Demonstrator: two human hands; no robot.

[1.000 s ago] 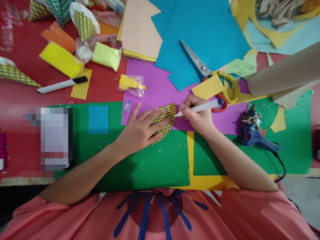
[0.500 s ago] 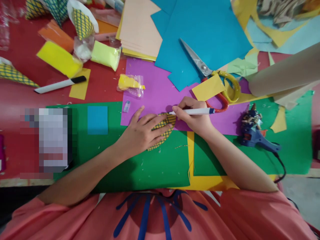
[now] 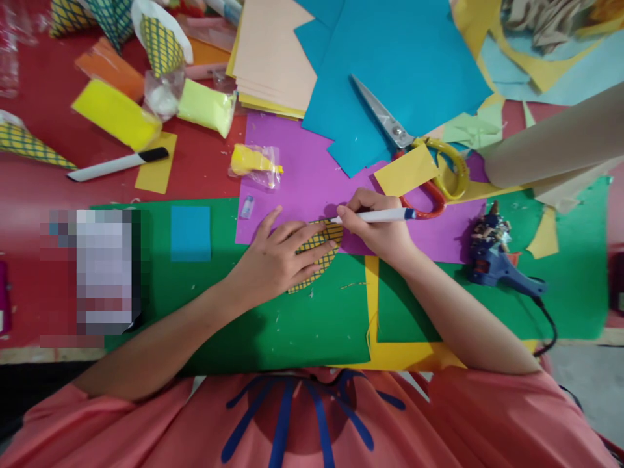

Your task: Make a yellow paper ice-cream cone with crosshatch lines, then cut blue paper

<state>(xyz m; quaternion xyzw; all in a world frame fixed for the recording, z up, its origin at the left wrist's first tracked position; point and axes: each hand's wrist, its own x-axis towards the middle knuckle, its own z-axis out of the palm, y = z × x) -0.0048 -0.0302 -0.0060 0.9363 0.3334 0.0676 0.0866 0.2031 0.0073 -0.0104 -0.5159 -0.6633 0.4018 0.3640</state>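
Note:
My left hand (image 3: pixel 277 257) lies flat with fingers stretched out, pressing down a yellow paper piece with a dark grid pattern (image 3: pixel 319 260) at the seam of the purple sheet (image 3: pixel 302 175) and the green sheet (image 3: pixel 292 318). My right hand (image 3: pixel 377 227) is closed round a white marker (image 3: pixel 375 216) with a blue end. The marker's tip touches the top edge of the patterned piece, just beyond my left fingertips.
Scissors with yellow and red handles (image 3: pixel 414 153) lie on blue paper (image 3: pixel 390 65) behind my right hand. A blue glue gun (image 3: pixel 497 263) rests at right with its cord. A second marker (image 3: pixel 117 164), yellow packets (image 3: pixel 117 116), patterned cones (image 3: pixel 160 42) and a blue square (image 3: pixel 190 233) lie at left.
My right hand swung the marker from pointing up-right to nearly level, and its tip moved left along the patterned piece. My left hand shifted slightly on the piece.

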